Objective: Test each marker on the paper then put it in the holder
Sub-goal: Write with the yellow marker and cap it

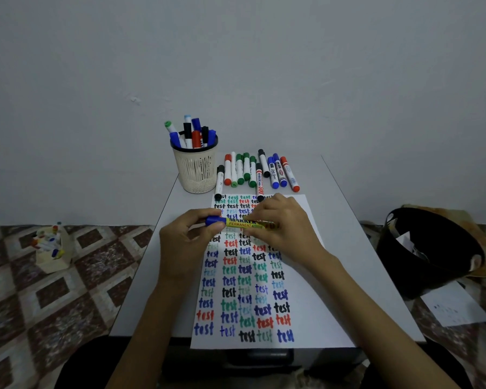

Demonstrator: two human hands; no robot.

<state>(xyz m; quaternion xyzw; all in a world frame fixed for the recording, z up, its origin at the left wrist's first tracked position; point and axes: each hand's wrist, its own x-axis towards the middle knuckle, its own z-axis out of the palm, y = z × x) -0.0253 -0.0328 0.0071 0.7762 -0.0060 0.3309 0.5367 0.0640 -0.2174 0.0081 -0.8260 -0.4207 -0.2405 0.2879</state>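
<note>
A yellow permanent marker [240, 222] with a blue cap lies level between both hands above the paper [300, 290]. My left hand [185, 242] pinches the blue cap end. My right hand [281, 228] grips the yellow barrel. The paper is covered with rows of the word "test" in blue, black, green and red. The cream mesh holder [196, 169] stands at the table's far left with several markers upright in it. A row of several loose markers [257, 171] lies beyond the paper's top edge.
The small grey table [357, 265] has its edges close on both sides. A black bin [429, 254] stands on the floor at the right, with a loose sheet [455, 307] beside it. A small box of markers [51, 248] sits on the patterned floor at the left.
</note>
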